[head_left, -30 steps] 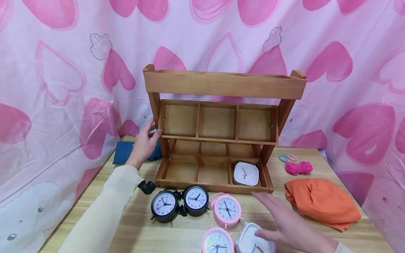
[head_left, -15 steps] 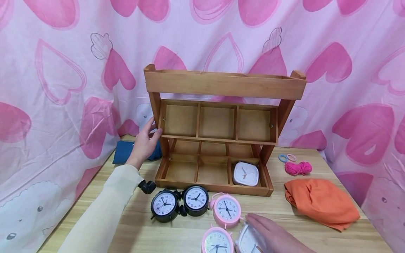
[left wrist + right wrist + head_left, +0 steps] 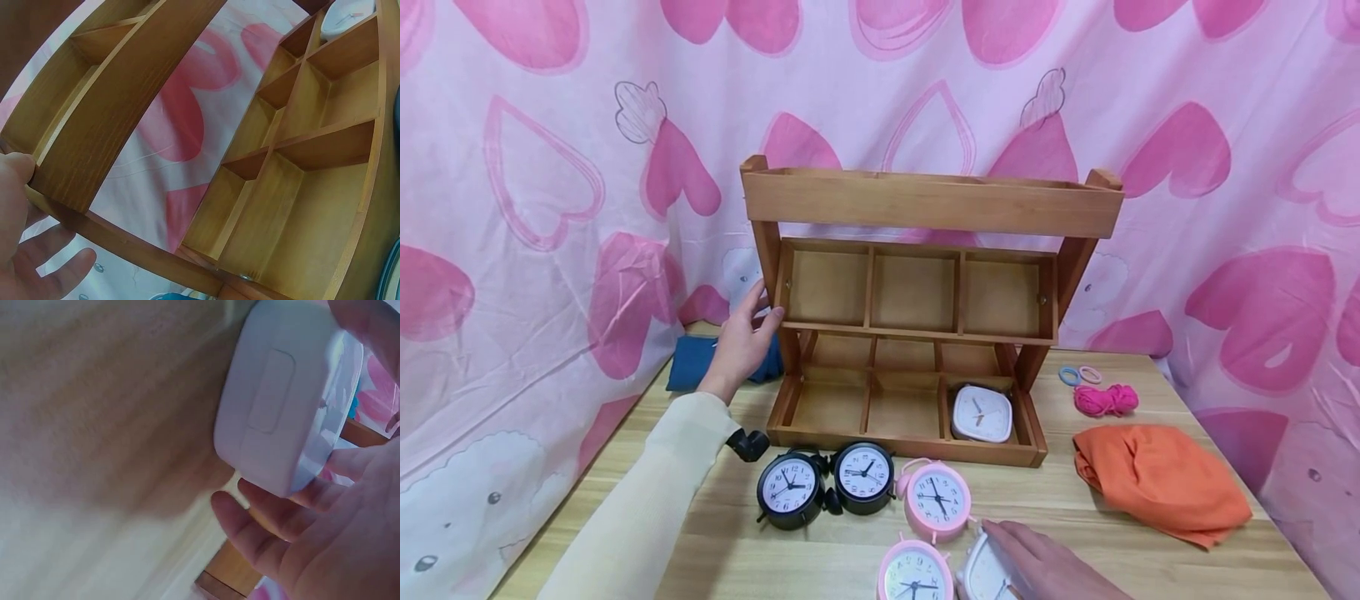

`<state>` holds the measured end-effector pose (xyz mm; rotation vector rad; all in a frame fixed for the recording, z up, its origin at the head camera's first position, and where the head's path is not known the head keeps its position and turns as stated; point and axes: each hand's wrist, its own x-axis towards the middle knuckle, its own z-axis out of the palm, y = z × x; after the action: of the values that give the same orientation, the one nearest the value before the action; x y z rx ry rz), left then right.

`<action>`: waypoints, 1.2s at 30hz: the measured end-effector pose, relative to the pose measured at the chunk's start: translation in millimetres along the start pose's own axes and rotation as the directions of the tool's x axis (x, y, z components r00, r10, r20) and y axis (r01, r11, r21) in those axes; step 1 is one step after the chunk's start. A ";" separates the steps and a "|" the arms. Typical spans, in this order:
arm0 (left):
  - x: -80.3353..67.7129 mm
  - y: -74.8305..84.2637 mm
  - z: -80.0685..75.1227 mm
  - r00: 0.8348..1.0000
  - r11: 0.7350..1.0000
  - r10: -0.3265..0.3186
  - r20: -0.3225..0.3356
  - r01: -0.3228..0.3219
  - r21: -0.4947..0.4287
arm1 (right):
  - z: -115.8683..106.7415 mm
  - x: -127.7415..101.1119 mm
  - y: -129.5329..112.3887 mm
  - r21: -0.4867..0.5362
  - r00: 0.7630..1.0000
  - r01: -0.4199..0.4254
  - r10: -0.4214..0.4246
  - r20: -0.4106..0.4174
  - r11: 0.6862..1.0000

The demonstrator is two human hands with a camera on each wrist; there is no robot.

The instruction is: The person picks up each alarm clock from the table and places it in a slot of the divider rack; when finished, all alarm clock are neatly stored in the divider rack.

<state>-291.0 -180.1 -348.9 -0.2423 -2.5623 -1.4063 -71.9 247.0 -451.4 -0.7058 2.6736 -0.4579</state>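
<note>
The right hand (image 3: 1045, 567) lies on a white square clock (image 3: 981, 575) at the near edge of the tabletop (image 3: 730, 550), in front of the wooden rack (image 3: 925, 200). In the right wrist view its fingers (image 3: 275, 519) curl around the clock's edge and the clock is tilted up from the wood, so the hand grips it. The left hand (image 3: 741, 337) rests against the left post of the rack with relaxed, almost straight fingers, the thumb on the middle shelf's corner; it holds nothing.

Just left of the gripped clock lies a pink round clock (image 3: 916, 575), and another pink clock (image 3: 937, 498) stands between it and the rack. Two black round clocks (image 3: 823, 483) stand left of that one, just before the rack's front edge. A second white square clock (image 3: 982, 413) lies in the rack's bottom right compartment. Right of the rack are an orange cloth (image 3: 1157, 482), a pink yarn bundle (image 3: 1105, 400) and two small hair rings (image 3: 1078, 375). A blue cloth (image 3: 688, 362) lies left of the rack, behind the left hand. The clock faces carry numerals, and no other writing is readable.
</note>
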 end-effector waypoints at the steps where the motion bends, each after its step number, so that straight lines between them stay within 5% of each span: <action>1: -0.3 -0.2 -0.1 1.000 1.000 -0.004 0.001 0.004 0.001 | -0.2 0.4 -0.4 0.022 1.000 -0.017 0.016 0.011 1.000; 11: -1.2 1.3 -0.6 1.000 1.000 -0.011 0.005 0.011 -0.005 | -3.5 0.5 -7.4 0.138 0.994 -0.108 0.104 0.039 0.985; 19: 0.4 1.2 -0.7 1.000 1.000 -0.003 0.003 0.003 -0.009 | -53.0 -9.0 -28.0 0.180 0.985 -0.167 0.173 -0.015 0.969; 23: -0.2 0.1 -0.6 1.000 1.000 -0.006 0.003 0.006 -0.006 | -75.2 -10.5 -33.0 0.083 0.971 -0.102 0.117 -0.208 0.991; 27: -0.6 -1.0 -0.2 1.000 1.000 -0.005 0.007 0.005 -0.007 | -85.0 -4.8 -29.2 -0.115 0.898 -0.004 -0.047 -0.437 0.993; 32: -0.4 -1.1 0.1 1.000 1.000 0.003 0.007 -0.003 -0.008 | -91.0 9.0 -24.1 -0.153 0.845 0.064 -0.135 -0.518 0.986; 36: -0.7 -1.6 0.3 1.000 1.000 0.001 0.008 -0.001 -0.009 | -92.2 23.0 -23.2 -0.108 0.850 0.072 -0.118 -0.513 0.992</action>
<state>-290.8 -180.7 -350.6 -0.2508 -2.5628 -1.4195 -117.8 236.1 -365.7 -0.8411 3.1902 -0.6419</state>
